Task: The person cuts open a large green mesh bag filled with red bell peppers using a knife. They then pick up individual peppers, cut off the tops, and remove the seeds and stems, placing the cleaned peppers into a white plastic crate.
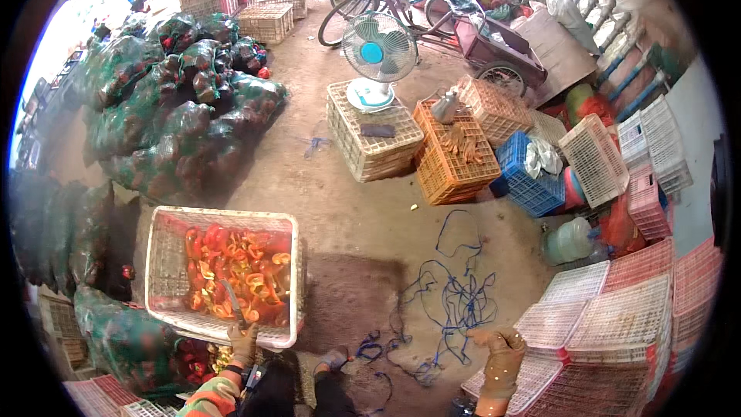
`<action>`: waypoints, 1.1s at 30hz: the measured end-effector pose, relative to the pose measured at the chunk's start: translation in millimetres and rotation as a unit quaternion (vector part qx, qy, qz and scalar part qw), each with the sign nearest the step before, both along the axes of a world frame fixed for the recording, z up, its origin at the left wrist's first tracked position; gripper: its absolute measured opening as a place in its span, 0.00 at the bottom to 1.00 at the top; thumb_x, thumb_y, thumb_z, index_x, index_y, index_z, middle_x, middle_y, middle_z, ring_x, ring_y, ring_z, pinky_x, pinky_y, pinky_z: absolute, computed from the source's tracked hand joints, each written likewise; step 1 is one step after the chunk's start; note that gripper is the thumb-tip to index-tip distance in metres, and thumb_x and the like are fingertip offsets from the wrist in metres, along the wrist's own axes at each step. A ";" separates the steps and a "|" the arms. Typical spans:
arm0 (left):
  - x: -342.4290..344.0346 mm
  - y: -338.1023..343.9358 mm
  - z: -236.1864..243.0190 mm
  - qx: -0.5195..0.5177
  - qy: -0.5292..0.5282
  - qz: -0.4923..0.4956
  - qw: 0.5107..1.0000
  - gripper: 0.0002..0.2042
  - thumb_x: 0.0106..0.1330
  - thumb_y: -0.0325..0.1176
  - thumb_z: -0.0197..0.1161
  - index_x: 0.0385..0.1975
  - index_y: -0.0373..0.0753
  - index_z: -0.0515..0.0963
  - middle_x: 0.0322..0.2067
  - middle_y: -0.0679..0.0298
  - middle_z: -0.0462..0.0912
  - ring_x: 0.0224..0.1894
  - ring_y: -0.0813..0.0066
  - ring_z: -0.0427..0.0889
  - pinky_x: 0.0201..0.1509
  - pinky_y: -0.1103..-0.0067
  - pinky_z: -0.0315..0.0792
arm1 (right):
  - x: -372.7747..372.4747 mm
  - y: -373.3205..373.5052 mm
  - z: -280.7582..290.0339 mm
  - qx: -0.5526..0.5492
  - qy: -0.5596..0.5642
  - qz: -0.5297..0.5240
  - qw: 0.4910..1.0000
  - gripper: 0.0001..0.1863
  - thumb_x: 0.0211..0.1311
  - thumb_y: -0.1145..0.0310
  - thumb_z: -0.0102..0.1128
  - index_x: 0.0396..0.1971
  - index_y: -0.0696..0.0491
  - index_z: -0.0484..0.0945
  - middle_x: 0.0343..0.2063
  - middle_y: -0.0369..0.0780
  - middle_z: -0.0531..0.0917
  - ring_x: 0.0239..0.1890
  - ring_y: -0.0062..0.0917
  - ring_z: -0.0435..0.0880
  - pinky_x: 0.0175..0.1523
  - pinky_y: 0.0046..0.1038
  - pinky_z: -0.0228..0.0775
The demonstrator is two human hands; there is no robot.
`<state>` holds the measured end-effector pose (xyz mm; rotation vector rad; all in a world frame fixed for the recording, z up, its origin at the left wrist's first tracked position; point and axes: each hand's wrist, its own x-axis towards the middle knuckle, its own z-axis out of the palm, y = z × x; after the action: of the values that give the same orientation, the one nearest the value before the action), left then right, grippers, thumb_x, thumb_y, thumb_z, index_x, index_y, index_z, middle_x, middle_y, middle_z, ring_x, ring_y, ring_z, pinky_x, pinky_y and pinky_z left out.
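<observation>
My left hand (pixel 243 344), in a brownish glove, is at the front rim of a white plastic crate (pixel 171 220). Its fingers are closed around what looks like a knife with a curved grey blade (pixel 231 296), which points into the crate over the contents. Inside lie many cut red and orange peppers (pixel 231 259), with seeds and pale flesh showing. My right hand (pixel 502 355), gloved too, is held out at the lower right, above the floor near stacked crates. Its fingers are loosely bent, one reaching left, and nothing shows in them.
Tangled blue cord (pixel 463 301) lies on the floor between my hands. Green mesh sacks (pixel 170 123) are heaped at the left, another sack (pixel 123 336) beside my crate. A fan (pixel 378 50) stands on a crate ahead. Orange (pixel 455 166) and blue crates (pixel 525 177) and pale stacked crates (pixel 617 309) line the right.
</observation>
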<state>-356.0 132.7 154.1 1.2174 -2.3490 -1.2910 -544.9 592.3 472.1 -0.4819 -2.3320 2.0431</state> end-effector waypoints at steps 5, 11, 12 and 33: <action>-25.3 19.2 39.6 -0.016 -0.060 0.011 0.998 0.17 0.48 0.43 0.66 0.31 0.38 0.74 0.40 0.50 0.69 0.47 0.53 0.64 0.53 0.66 0.59 | -54.0 17.7 54.7 0.329 0.018 0.076 0.941 0.29 0.43 0.81 0.56 0.52 0.57 0.67 0.41 0.44 0.76 0.41 0.26 0.75 0.42 0.24 0.70; -10.8 -14.5 -33.1 0.153 0.034 0.183 0.971 0.18 0.49 0.40 0.65 0.38 0.38 0.74 0.37 0.55 0.75 0.41 0.60 0.71 0.45 0.69 0.65 | -124.6 30.1 72.8 0.029 0.038 0.176 0.983 0.28 0.50 0.64 0.63 0.51 0.59 0.67 0.37 0.46 0.77 0.38 0.30 0.77 0.43 0.35 0.73; -42.3 -5.2 -3.4 0.174 0.066 0.255 0.949 0.19 0.51 0.39 0.64 0.41 0.37 0.74 0.35 0.55 0.77 0.37 0.62 0.74 0.41 0.69 0.67 | -144.1 37.9 37.1 -0.185 0.105 0.196 0.957 0.30 0.53 0.56 0.58 0.53 0.55 0.63 0.37 0.47 0.77 0.39 0.34 0.77 0.43 0.42 0.73; -316.1 21.9 117.1 0.138 0.183 0.411 0.882 0.15 0.62 0.32 0.57 0.45 0.34 0.67 0.39 0.62 0.77 0.42 0.75 0.76 0.49 0.78 0.69 | -607.4 -158.9 -298.2 0.553 -0.062 0.360 0.749 0.43 0.40 0.56 0.66 0.59 0.47 0.57 0.57 0.44 0.63 0.59 0.36 0.61 0.61 0.40 0.51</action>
<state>-672.1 154.6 271.2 1.6110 -1.1714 -1.3675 -1152.2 433.4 173.9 0.4060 -3.5001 0.2462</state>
